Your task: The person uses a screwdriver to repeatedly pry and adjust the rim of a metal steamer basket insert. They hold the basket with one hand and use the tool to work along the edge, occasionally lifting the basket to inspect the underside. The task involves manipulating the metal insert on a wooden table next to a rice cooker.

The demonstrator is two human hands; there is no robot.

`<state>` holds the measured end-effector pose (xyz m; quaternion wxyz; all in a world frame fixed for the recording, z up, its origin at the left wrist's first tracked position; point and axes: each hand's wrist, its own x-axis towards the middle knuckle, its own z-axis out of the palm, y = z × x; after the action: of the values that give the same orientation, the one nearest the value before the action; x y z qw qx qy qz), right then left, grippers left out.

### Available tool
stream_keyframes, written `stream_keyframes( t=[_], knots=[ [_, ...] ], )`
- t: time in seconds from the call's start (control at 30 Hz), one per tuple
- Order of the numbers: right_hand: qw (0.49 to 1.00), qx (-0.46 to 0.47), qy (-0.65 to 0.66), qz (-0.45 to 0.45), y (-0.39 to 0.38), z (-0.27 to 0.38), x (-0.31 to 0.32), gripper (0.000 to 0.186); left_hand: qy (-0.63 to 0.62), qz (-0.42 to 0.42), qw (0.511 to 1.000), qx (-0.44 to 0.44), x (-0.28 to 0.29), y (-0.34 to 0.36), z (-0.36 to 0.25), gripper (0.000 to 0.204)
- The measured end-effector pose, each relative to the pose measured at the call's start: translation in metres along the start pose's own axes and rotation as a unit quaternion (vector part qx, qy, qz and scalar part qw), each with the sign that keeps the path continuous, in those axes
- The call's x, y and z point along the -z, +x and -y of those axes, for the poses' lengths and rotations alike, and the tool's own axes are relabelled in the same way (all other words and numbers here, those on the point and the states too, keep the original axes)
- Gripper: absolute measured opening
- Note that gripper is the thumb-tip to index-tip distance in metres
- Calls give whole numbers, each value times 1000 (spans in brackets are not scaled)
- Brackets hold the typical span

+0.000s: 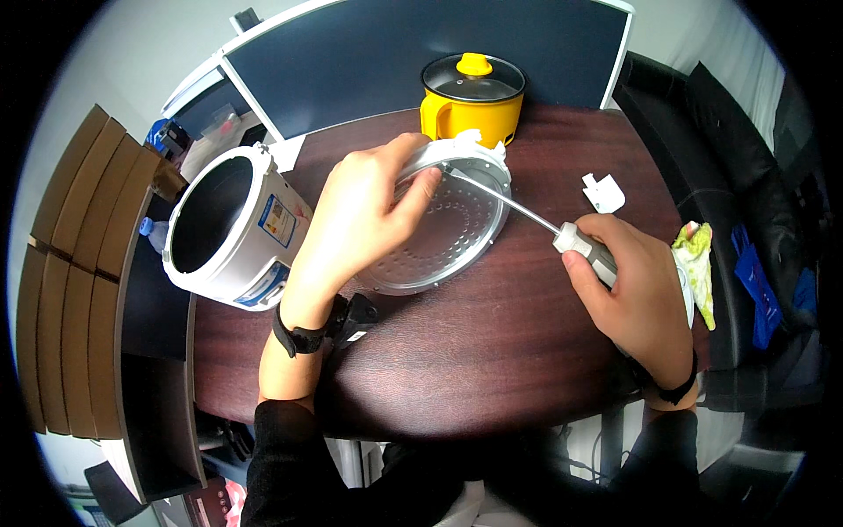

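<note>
My left hand (378, 193) grips the white rim of a round lid (439, 233), which is tilted up off the table with its perforated metal inner face toward me. In my right hand (628, 290) is a screwdriver (527, 213) with a grey and white handle. Its shaft points left, and the tip meets the lid's upper rim close to my left thumb. To the left stands a white rice cooker body (237, 233) with no lid on it, its dark inside showing. A small white plastic piece (604, 193) lies on the table beyond my right hand.
A yellow electric pot (474, 101) with a glass lid stands at the back of the dark wooden table (457, 360), before a dark partition (369, 61). Right of the table are a green-and-white cloth (698, 272) and a black sofa (729, 158). Cardboard boxes (75, 299) are stacked at left.
</note>
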<state>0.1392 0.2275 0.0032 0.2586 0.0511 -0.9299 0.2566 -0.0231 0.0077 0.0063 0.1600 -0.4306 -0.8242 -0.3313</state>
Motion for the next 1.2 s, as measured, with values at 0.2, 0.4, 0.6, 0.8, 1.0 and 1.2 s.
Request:
stream_keyframes(
  t=[0.2, 0.4, 0.6, 0.8, 1.0, 1.2],
  knots=[
    [992, -64, 35, 107, 1, 0, 6, 22, 29, -12, 999, 11, -3, -1, -5, 28],
    [966, -142, 123, 177, 3, -5, 6, 27, 49, -11, 999, 7, -2, 1, -10, 25],
    [842, -256, 355, 316, 17, -14, 9, 37, 67, -28, 997, 4, -2, 0, -6, 25],
    [837, -276, 363, 304, 18, -6, 3, 36, 70, -28, 997, 13, -3, 0, 0, 29],
    [971, -136, 113, 163, 11, 0, 3, 26, 67, -1, 997, 50, 0, 1, -2, 32],
    [999, 12, -14, 36, 3, 0, 5, 25, 61, -23, 998, -6, -1, 1, 4, 30]
  ],
)
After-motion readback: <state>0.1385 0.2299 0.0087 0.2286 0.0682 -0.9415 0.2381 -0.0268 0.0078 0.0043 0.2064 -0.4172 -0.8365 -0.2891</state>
